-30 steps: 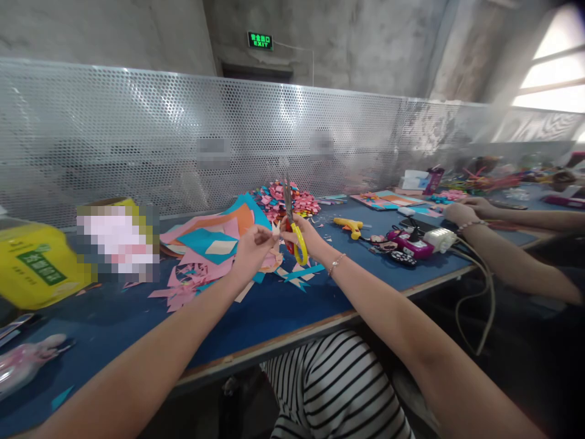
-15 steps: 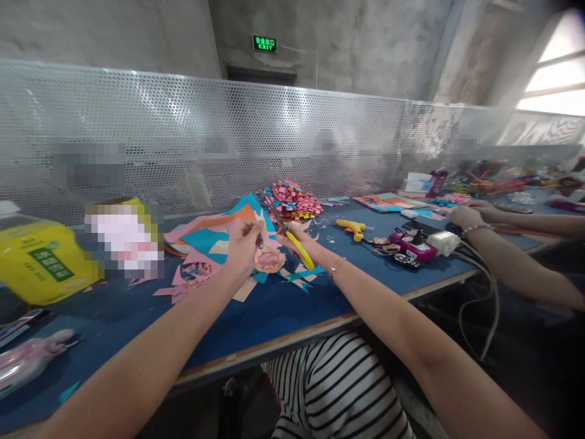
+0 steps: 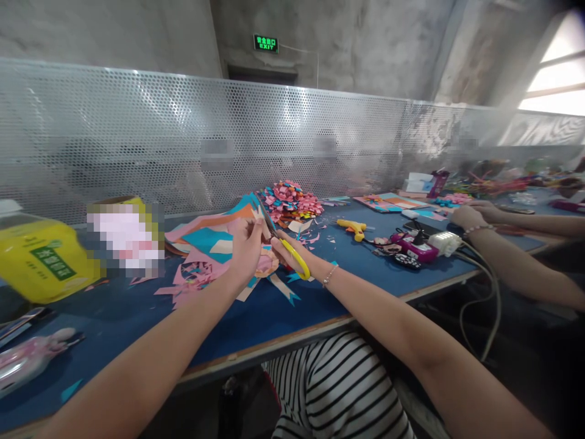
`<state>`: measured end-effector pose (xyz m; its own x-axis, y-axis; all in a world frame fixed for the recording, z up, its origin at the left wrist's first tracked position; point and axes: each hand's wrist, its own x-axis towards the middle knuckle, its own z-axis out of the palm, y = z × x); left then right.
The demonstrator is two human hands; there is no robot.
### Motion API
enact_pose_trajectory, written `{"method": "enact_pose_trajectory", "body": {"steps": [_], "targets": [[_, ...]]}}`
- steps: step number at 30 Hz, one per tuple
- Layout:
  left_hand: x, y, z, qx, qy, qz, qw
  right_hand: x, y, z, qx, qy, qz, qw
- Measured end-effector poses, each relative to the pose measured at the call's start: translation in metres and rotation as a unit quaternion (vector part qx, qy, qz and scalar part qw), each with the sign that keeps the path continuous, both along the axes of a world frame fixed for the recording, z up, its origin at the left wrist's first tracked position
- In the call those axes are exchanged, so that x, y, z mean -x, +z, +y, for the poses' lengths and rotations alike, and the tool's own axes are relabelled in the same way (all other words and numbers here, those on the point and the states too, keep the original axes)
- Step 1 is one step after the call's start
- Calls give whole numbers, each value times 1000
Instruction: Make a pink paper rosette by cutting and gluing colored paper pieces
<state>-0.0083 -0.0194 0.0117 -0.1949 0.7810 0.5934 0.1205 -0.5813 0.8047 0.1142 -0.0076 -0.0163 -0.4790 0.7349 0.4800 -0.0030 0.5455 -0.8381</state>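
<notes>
My left hand [image 3: 247, 242] pinches a small cream piece of paper [image 3: 259, 218] between thumb and fingers. My right hand [image 3: 284, 249] is closed round yellow-handled scissors [image 3: 297, 257], whose blades reach up beside the paper. Whether the blades touch it I cannot tell. Under the hands lies a round peach and pink paper piece [image 3: 267, 263], partly covered. Cut strips [image 3: 284, 288] in cream and blue spread just in front. Left of my left hand are pink paper scraps [image 3: 194, 277] and stacked coloured sheets [image 3: 205, 236]. Behind the hands is a heap of small coloured paper pieces [image 3: 292, 201].
A yellow glue gun [image 3: 351, 228] lies to the right, near a purple item [image 3: 412, 247] and a white power strip [image 3: 445, 242] with cables. A yellow-labelled bottle [image 3: 43, 259] stands left. Another person's hand [image 3: 468, 216] rests at right. A perforated metal panel [image 3: 274, 140] borders the table.
My right hand and the scissors have moved left, bringing the blades up to the paper in my left hand. The round paper piece is now more covered.
</notes>
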Motion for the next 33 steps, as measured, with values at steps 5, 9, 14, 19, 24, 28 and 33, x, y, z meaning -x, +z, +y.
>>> {"method": "enact_pose_trajectory", "body": {"steps": [5, 9, 14, 19, 24, 28, 33], "targets": [[0, 0, 0, -1, -10, -7, 1000, 0, 0, 0, -8, -13, -9, 1000], [-1, 1, -1, 6, -4, -22, 1000, 3, -2, 3, 7, -2, 4, 1000], [-1, 0, -1, 9, -1, -42, 999, 4, -4, 5, 14, -5, 6, 1000], [-1, 0, -1, 6, -10, -36, 999, 5, -4, 7, -5, -17, -1, 1000], [-2, 3, -2, 14, -5, -35, 999, 5, -3, 8, -24, -29, -24, 999], [-3, 4, -3, 19, -3, -34, 999, 4, -4, 7, -31, -43, -37, 998], [-3, 5, -4, 20, 0, -25, 999, 3, -4, 7, -50, -63, -57, 995]]}}
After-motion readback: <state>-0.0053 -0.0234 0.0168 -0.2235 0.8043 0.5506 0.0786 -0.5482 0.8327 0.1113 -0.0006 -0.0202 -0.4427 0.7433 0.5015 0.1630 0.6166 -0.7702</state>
